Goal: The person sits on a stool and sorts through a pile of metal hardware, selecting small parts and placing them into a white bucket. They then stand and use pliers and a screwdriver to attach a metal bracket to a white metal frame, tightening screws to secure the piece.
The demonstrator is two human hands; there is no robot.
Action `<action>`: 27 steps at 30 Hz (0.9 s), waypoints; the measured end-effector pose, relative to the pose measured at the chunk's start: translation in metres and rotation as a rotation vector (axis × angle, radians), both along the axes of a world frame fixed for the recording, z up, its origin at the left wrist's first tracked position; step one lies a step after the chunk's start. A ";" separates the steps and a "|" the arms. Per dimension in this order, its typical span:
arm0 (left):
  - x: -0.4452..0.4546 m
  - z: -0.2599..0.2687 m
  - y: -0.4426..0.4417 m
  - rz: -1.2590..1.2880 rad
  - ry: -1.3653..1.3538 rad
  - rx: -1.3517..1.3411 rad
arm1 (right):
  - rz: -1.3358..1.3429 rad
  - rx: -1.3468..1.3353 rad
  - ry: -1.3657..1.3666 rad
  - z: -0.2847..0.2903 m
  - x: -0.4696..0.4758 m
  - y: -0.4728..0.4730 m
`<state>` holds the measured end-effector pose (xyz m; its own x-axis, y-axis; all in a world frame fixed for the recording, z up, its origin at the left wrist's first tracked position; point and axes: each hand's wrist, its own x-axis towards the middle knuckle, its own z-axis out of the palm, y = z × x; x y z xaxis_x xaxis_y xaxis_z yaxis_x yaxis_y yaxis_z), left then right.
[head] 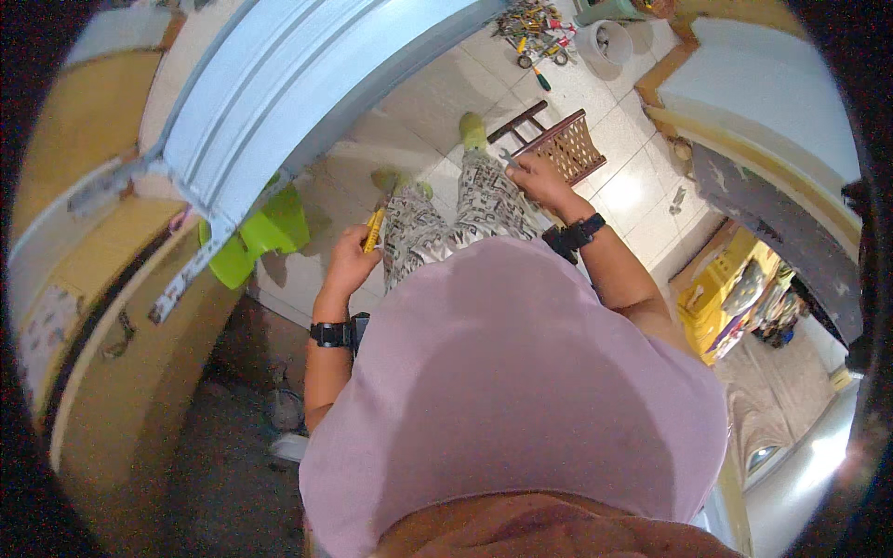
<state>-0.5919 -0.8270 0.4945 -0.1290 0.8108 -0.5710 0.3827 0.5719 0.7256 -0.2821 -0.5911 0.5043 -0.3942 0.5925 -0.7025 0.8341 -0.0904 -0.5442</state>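
My left hand (351,259) is closed around a yellow-handled hand tool (374,230), beside my left thigh. The tool's far end points toward the floor, and its exact kind is hard to make out. In front of my right thigh, my right hand (544,183) grips a metal open-end wrench (507,157) whose jaw sticks out past the fingers. Just beyond that hand, a small brown stool with a woven-pattern seat (566,145) lies tipped on the tiled floor (631,164).
A light-blue metal panel (300,91) with a projecting leg (192,272) spans the upper left. Under it is a green plastic stool (272,230). A pile of hand tools (528,28), a screwdriver (542,79) and a white bucket (617,59) are ahead. A yellow box (718,296) is at right.
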 end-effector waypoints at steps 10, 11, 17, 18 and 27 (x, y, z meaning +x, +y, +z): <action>-0.028 0.049 0.115 -0.328 -0.041 0.105 | -0.805 -0.014 0.132 0.064 0.064 -0.013; -0.028 0.056 0.129 -0.345 -0.043 0.039 | -0.865 -0.098 0.214 0.068 0.063 -0.012; -0.025 0.061 0.211 -0.484 0.000 -0.118 | -0.717 -0.008 0.212 0.053 0.038 0.012; -0.026 0.055 0.227 -0.502 -0.014 -0.118 | -0.708 -0.025 0.191 0.052 0.033 0.016; -0.014 -0.018 0.337 -0.618 0.143 -0.301 | -0.995 0.011 0.382 0.046 -0.017 0.082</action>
<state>-0.6064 -0.4898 0.4768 0.2139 0.5693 -0.7938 0.7825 0.3866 0.4881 -0.2992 -0.5088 0.5508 0.0773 0.7748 -0.6275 0.1616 -0.6308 -0.7589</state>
